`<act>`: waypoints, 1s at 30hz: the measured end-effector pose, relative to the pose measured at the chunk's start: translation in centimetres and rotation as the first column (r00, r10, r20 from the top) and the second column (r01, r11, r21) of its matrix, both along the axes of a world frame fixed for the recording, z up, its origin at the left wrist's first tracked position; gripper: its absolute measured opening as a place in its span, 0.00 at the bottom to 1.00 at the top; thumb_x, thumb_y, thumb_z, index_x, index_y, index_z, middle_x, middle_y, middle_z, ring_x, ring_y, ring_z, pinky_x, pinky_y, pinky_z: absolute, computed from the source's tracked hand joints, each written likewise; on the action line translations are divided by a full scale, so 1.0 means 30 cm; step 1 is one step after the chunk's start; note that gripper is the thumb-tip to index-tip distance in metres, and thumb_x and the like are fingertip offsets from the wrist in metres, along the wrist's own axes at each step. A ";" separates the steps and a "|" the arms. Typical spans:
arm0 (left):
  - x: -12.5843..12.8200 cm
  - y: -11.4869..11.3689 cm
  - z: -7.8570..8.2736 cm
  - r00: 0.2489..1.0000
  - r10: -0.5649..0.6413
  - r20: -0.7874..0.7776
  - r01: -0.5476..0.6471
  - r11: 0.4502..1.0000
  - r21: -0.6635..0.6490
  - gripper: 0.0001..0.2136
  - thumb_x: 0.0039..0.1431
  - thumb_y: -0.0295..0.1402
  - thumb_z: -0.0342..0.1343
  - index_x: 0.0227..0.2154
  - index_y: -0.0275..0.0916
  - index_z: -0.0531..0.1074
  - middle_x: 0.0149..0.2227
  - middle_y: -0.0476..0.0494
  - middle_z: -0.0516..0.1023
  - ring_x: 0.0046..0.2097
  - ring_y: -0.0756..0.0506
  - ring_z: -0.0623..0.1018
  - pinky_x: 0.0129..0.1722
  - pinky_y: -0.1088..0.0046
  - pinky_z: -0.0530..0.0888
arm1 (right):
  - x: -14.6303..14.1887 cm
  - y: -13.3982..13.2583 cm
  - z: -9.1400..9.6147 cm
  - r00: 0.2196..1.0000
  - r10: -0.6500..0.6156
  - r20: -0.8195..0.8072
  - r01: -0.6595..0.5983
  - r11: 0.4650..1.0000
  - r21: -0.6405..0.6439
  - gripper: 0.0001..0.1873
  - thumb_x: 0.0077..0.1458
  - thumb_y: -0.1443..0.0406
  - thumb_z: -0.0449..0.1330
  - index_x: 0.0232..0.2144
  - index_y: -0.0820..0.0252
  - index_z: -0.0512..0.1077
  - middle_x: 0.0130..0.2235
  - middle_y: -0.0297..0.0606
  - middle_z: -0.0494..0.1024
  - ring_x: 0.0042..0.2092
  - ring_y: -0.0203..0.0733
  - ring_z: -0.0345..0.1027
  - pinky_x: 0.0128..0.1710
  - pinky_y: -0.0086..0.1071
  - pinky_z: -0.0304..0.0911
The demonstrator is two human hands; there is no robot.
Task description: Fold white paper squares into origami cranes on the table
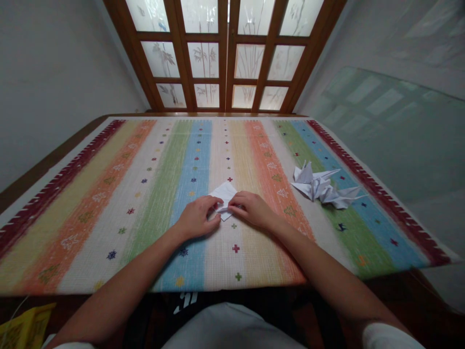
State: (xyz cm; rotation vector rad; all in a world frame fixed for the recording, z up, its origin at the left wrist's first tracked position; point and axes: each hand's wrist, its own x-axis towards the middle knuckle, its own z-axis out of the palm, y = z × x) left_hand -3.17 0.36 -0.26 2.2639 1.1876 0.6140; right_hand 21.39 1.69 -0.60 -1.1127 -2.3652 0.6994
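Note:
A small white sheet of folded paper [224, 190] lies on the striped tablecloth, turned so that one corner points away from me. My left hand [199, 216] grips its left side, thumb and fingers curled at the edge. On the opposite side, my right hand [252, 208] pinches the paper between thumb and fingers. A raised flap shows between the two hands. The fingertips hide part of the folds. Off to the right sit several white origami cranes [313, 183], bunched together with pointed wings and tails.
A striped tablecloth [152, 242] with small printed figures covers the table. Wooden doors with frosted panes [205, 60] stand beyond its far edge. A glossy greenish panel [392, 145] is on the right wall. Below the table at lower left is a yellow basket [27, 325].

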 end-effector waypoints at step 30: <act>0.017 0.028 -0.050 0.988 0.152 -0.036 -0.151 0.988 0.028 0.10 0.70 0.34 0.57 0.44 0.40 0.84 0.39 0.41 0.80 0.39 0.43 0.79 0.46 0.63 0.77 | 0.006 0.034 -0.076 0.953 -0.247 -0.177 0.247 0.969 -0.020 0.14 0.57 0.68 0.72 0.45 0.56 0.80 0.49 0.42 0.77 0.46 0.44 0.73 0.50 0.41 0.70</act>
